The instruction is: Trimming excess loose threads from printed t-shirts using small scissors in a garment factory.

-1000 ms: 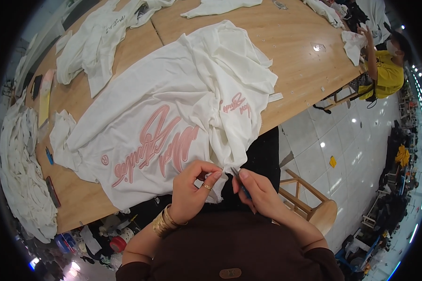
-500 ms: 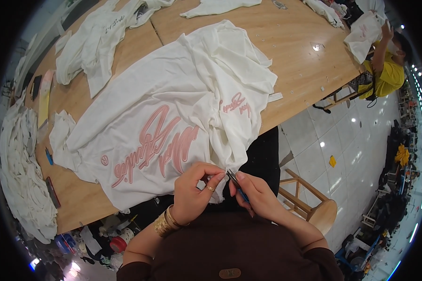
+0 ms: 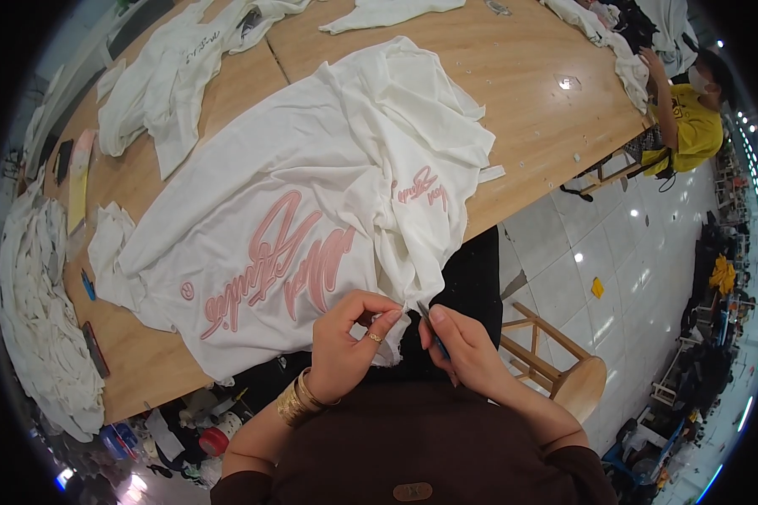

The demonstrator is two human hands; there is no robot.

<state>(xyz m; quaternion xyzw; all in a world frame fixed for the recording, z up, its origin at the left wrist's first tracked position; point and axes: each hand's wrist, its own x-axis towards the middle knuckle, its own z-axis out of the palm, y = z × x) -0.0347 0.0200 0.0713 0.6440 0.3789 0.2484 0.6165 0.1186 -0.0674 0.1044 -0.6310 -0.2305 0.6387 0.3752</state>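
A white shirt with pink lettering lies spread over the table edge, its near end hanging toward me. My left hand pinches a small bit of the shirt's edge between thumb and fingers. In my right hand is a pair of thread snips with dark blades and a blue part, mostly covered by my fingers. The snips' tips point up, just right of the pinched cloth. Whether they touch it, I cannot tell.
More white garments lie on the wooden table, with a large pile at the left. A wooden stool stands at the right. Beyond it, a person in yellow sits handling white cloth. A phone-like dark object lies near the left edge.
The snips have moved slightly right, away from the pinched cloth, with my right hand. My left hand keeps its pinch. The person in yellow has lowered the white cloth they held up.
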